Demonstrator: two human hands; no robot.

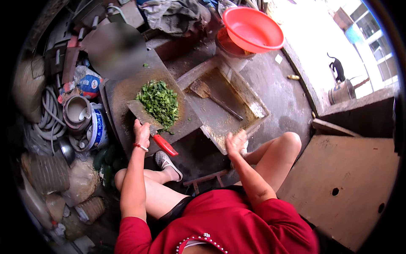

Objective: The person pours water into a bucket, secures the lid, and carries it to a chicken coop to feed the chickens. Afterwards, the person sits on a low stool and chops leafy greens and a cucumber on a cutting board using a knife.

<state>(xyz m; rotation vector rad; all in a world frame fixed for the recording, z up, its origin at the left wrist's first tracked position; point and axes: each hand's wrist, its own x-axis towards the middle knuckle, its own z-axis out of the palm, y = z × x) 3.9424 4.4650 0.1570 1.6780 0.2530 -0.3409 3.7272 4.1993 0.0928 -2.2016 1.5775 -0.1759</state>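
Note:
Chopped green leaves (160,103) lie heaped on a dark, worn board (123,92). A cleaver with a broad blade (139,111) and a red handle (165,145) rests at the pile's near side. My left hand (142,134) is at the blade's near edge; whether its fingers grip the metal is hidden. Nobody holds the red handle. My right hand (236,142), slightly blurred, hovers with nothing in it by the near corner of a shallow rectangular trough (219,92). Inside the trough lie a wooden-handled scraper (219,101) and pale crumbs.
A red plastic basin (253,30) sits tilted on a bucket (233,52) beyond the trough. Pots, a coiled hose (49,114) and bags crowd the left. At right are a wooden panel (339,187) and a low ledge (298,73). A dark animal (338,68) stands outside.

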